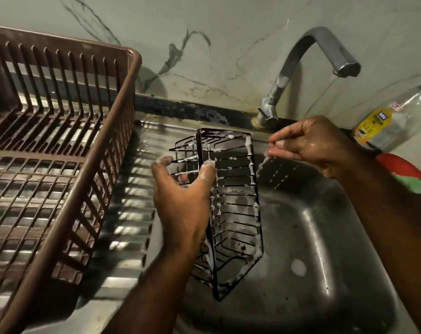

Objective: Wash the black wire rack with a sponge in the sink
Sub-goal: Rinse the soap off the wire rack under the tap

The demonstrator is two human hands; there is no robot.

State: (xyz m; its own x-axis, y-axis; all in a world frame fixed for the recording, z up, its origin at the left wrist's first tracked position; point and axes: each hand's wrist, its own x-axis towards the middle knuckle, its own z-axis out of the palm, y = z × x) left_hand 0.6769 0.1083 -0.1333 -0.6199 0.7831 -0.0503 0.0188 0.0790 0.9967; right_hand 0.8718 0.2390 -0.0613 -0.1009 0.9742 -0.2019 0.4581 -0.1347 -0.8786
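Head view
Sink (325, 237): steel basin, wet, with a ribbed drainboard (127, 189) along its left edge.
Black wire rack (236, 208): stands on end in the left part of the basin, just beside the drainboard edge, its long side running from the near rim toward the back rim; white soap foam clings to many of its wires.
Left hand (180, 196): grips the rack's upper left side, thumb and forefinger curled round the wires, fingertips foamy.
Right hand (310, 145): held over the back of the basin, near the rack's top right corner and apart from it; fingers loosely bent and close together, wet, with nothing seen in them.
Tap (320, 51): at the back rim, a thin stream of water (325, 92) running from it down onto the right hand.
Green sponge (411, 186): lies on a red dish (402, 167) at the sink's right edge.
Bottle (392, 121): clear, yellow label, at the back right corner.
Brown dish basket (132, 92): sits on the drainboard's left part.
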